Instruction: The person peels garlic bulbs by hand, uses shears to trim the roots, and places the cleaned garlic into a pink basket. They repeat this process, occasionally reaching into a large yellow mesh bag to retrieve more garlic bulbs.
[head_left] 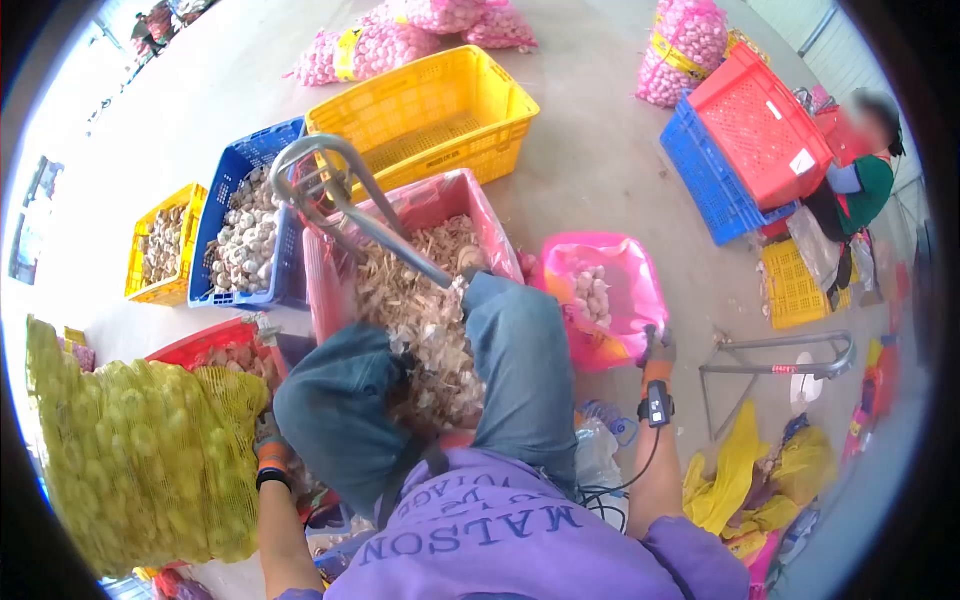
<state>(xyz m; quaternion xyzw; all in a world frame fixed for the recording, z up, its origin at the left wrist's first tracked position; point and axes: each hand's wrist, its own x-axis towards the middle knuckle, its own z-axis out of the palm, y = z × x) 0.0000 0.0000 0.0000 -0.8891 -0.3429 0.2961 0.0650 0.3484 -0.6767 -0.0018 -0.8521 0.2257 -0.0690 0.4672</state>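
Observation:
My right hand (657, 352), in a grey-and-orange glove, grips the near right rim of a pink tub (628, 262). A small heap of white garlic bulbs (592, 297) lies inside the tub. On the other side, my left hand (270, 438), gloved the same way, is at the right edge of a big yellow-green mesh bag (130, 460) full of garlic. Its fingers are too small and partly hidden to show whether they grip the netting. Between my knees stands a pink-lined crate (330, 285) of garlic stalks and skins (435, 330), with a bent grey metal tube frame (370, 225) over it.
Yellow crate (510, 110), blue crate of garlic (200, 250) and smaller yellow crate (150, 295) stand ahead. A red crate (190, 345) is left. Rightward are a metal frame (780, 370), yellow netting (735, 470), stacked crates (765, 130) and a seated person (870, 190).

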